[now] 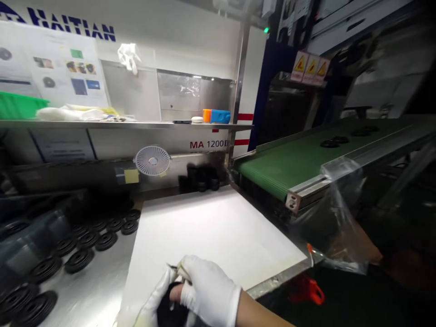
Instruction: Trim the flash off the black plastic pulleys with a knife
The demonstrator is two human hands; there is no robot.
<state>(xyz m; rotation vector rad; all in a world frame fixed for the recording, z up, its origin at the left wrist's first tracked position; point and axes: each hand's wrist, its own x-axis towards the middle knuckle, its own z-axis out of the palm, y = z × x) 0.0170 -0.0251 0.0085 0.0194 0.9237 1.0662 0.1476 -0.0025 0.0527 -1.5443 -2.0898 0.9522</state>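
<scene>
My left hand point(153, 299), in a white glove, is closed around a black round plastic part point(170, 309) at the bottom of the view. My right hand point(209, 290), also gloved but with its thumb tip bare, curls over the same part from the right. A thin, dark, pointed sliver point(172, 266) pokes out where the fingertips of both hands meet; its kind is too small and blurred to tell. Both hands are above the front of a white sheet point(204, 227) on the workbench. The lower side of the part is hidden by the gloves.
Several black wheel-like parts point(79, 260) lie on the metal bench at left, beside a grey translucent bin point(37, 240). A green conveyor point(279, 168) carries black parts on the right. A plastic bag point(340, 218) hangs at its end. A fan point(152, 161) sits below the shelf point(153, 125).
</scene>
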